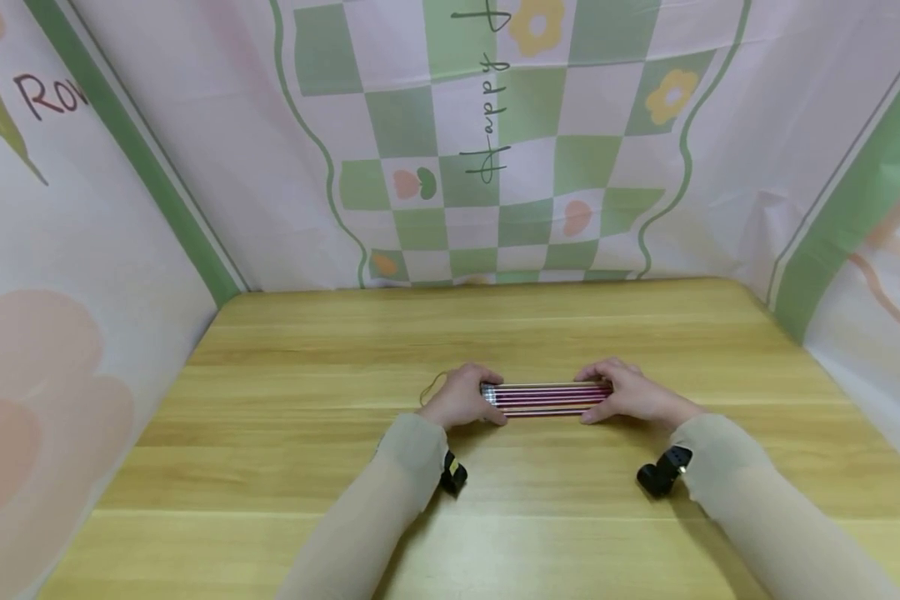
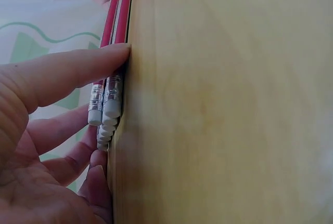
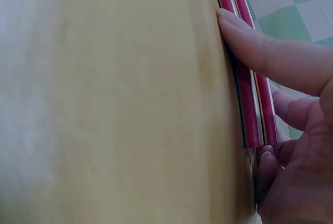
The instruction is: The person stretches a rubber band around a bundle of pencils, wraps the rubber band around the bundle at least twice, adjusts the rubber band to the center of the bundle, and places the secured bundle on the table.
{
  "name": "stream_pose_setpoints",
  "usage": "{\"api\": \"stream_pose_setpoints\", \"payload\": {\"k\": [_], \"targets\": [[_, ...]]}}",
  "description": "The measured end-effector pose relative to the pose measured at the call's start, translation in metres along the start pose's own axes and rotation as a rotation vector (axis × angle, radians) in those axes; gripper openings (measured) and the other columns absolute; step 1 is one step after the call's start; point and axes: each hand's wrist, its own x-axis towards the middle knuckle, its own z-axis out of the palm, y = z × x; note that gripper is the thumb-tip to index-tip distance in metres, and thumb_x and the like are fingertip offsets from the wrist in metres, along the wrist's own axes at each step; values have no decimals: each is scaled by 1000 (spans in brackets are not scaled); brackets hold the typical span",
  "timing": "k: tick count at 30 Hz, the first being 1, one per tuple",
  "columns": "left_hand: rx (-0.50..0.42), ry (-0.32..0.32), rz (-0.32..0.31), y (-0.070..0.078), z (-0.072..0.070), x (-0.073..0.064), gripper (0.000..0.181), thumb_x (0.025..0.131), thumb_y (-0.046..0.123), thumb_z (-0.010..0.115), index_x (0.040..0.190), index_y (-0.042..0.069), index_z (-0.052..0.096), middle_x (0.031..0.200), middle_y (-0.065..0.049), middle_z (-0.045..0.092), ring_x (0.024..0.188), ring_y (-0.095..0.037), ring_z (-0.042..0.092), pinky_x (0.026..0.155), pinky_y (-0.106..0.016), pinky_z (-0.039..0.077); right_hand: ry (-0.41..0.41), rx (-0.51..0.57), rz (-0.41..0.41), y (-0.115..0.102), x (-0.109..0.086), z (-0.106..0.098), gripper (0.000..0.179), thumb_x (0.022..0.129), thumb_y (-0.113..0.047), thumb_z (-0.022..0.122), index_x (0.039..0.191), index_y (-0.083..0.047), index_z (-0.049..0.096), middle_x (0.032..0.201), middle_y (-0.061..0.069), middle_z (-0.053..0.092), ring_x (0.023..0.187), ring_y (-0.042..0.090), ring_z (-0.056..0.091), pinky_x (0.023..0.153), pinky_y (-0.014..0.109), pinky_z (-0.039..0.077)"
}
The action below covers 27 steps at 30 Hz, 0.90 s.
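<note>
Several striped pencils (image 1: 537,399) in dark red and white lie side by side as a flat bundle on the wooden table. My left hand (image 1: 465,397) grips the eraser end, thumb on the near side and fingers on the far side. White erasers (image 2: 112,110) and silver ferrules show under that thumb in the left wrist view. At the opposite end, my right hand (image 1: 624,392) holds the pencils between thumb and fingers. The flat pencil ends (image 3: 253,143) stop near the right palm. A thin yellow loop (image 1: 430,386), like a rubber band, lies beside the left hand, partly hidden by it.
The wooden table (image 1: 540,533) spreads around both hands. A printed cloth (image 1: 468,225) with green checks hangs along its back edge, and similar cloth (image 1: 60,350) covers the sides. A black wrist camera (image 1: 453,475) sits by the left sleeve, another camera (image 1: 662,473) by the right.
</note>
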Motion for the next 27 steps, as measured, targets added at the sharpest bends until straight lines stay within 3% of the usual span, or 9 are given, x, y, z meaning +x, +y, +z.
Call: {"api": "stream_pose_setpoints", "payload": {"k": [4, 21, 27], "targets": [[-8, -5, -14, 0, 0, 0, 62, 72, 13, 88, 129, 8, 65, 138, -9, 57, 132, -30, 46, 113, -44, 38, -5, 21, 5, 0, 0, 0, 57, 73, -24, 88, 119, -3, 62, 124, 23, 52, 119, 41, 30, 93, 48, 27], [-3, -15, -21, 1, -1, 3, 61, 72, 15, 88, 129, 9, 65, 137, -10, 57, 130, -28, 47, 112, -43, 39, -9, 52, 23, -3, 2, 0, 54, 74, -21, 87, 117, 0, 62, 121, 22, 52, 119, 42, 29, 95, 54, 25], [28, -20, 4, 2, -1, 4, 62, 72, 16, 89, 128, 8, 65, 134, -9, 61, 128, -29, 47, 113, -45, 37, -6, 31, 21, -2, 2, 0, 54, 73, -22, 88, 115, -1, 63, 121, 22, 53, 118, 41, 31, 94, 52, 27]]}}
